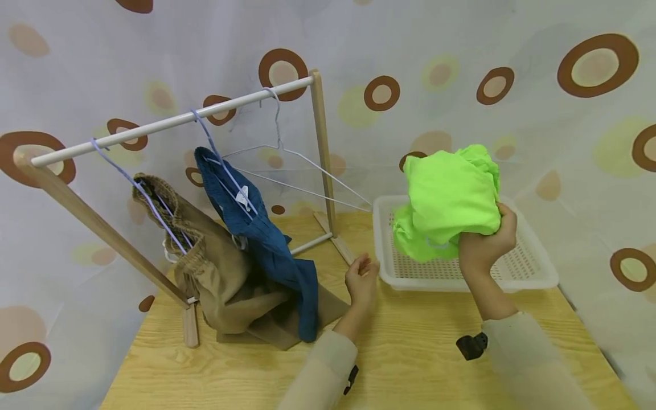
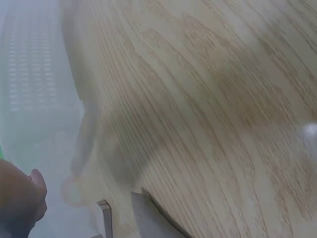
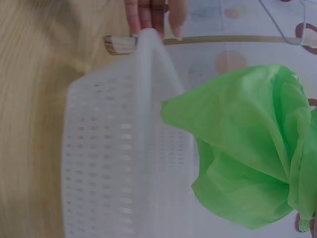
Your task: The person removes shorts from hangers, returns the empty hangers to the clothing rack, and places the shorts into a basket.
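A bunched neon green garment [image 1: 451, 196] is held up over the white basket [image 1: 425, 285] by my right hand [image 1: 489, 242], whose fingers grip its lower right side. The right wrist view shows the garment [image 3: 242, 148] hanging in loose folds beside the basket wall [image 3: 99, 158]. My left hand [image 1: 363, 279] is low at the basket's near left corner, fingers loosely bent, holding nothing. From the right wrist, the left hand's fingers [image 3: 144, 15] appear right at the basket rim. Part of the left hand [image 2: 20, 198] shows in the left wrist view.
Left of the basket stands a wooden rack with a white rail [image 1: 174, 121]. Brown pants [image 1: 241, 290] and blue pants [image 1: 271, 239] hang there on hangers, beside a bare wire hanger [image 1: 307, 156]. A patterned curtain [image 1: 538, 142] backs the wooden table [image 1: 410, 353].
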`<state>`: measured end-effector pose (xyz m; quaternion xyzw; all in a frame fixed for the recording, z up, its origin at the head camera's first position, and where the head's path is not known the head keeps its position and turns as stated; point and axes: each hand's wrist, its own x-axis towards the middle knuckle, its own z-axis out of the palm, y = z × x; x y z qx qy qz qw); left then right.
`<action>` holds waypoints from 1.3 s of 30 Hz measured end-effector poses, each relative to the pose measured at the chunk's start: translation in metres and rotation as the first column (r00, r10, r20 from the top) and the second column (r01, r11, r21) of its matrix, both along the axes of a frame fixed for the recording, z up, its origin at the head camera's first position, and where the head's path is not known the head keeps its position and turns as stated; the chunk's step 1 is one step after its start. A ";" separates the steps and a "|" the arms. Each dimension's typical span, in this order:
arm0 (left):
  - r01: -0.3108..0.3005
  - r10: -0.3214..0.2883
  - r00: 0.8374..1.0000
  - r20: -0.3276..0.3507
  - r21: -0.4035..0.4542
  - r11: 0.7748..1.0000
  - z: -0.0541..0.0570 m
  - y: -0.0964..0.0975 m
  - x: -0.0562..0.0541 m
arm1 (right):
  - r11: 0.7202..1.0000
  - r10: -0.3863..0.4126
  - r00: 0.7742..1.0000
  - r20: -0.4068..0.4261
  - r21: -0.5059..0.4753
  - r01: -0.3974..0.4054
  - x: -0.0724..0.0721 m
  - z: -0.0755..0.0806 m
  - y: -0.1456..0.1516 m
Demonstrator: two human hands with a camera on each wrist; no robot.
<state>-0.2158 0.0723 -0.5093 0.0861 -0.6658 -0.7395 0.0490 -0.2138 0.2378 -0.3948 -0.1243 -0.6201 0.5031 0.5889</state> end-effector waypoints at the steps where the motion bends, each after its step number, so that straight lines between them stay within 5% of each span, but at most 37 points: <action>1: -0.005 0.005 1.000 0.009 -0.002 1.000 -0.001 0.002 0.000 | 1.000 0.000 0.999 0.036 -0.014 0.000 -0.002 -0.009 -0.001; 7: -0.015 0.014 0.999 0.046 0.026 1.000 0.000 0.010 0.000 | 0.996 0.063 0.951 0.303 0.043 -0.079 -0.014 -0.058 -0.012; 9: -0.014 0.015 1.000 -0.005 0.005 1.000 -0.010 0.014 -0.003 | 0.988 0.095 0.911 0.401 0.071 -0.134 -0.016 -0.068 -0.013; 11: -0.012 0.012 0.999 -0.032 -0.017 1.000 -0.022 0.018 -0.008 | 0.977 0.117 0.844 0.523 0.089 -0.191 -0.017 -0.075 -0.013; 13: -0.003 0.001 0.999 -0.053 -0.032 0.999 -0.035 0.020 -0.015 | 0.963 0.111 0.742 0.661 0.113 -0.244 -0.017 -0.079 -0.012; 15: -0.009 0.003 0.996 -0.090 -0.065 0.998 -0.043 0.022 -0.018 | 0.943 0.097 0.604 0.791 0.121 -0.309 -0.015 -0.081 -0.011; 19: 0.009 -0.013 0.998 -0.056 -0.084 0.996 -0.032 0.021 -0.013 | 0.880 0.047 0.311 0.949 0.107 -0.463 -0.012 -0.079 -0.006; 22: 0.018 -0.017 1.000 0.011 -0.042 0.999 -0.016 0.018 -0.004 | 0.818 0.042 0.174 0.984 0.066 -0.571 -0.011 -0.077 -0.002; 25: 0.004 -0.002 0.998 0.055 -0.042 0.999 0.002 0.018 0.004 | 0.745 0.082 0.126 0.989 0.023 -0.666 -0.013 -0.076 0.002; 29: -0.003 0.008 0.998 0.059 -0.081 0.997 0.007 0.018 0.005 | 0.637 0.138 0.147 0.979 0.026 -0.770 -0.016 -0.079 0.006; 32: 0.002 0.002 0.998 0.056 -0.080 0.997 0.006 0.016 0.002 | 0.590 0.170 0.149 0.974 0.020 -0.807 -0.018 -0.078 0.006; 35: 0.008 -0.004 0.998 0.061 -0.074 0.997 0.005 0.015 0.001 | 0.581 0.180 0.093 0.979 -0.030 -0.814 -0.020 -0.078 0.003; 39: 0.023 -0.018 0.997 0.071 -0.077 0.997 0.005 0.016 0.001 | 0.574 0.092 0.002 0.996 -0.051 -0.817 -0.023 -0.078 -0.002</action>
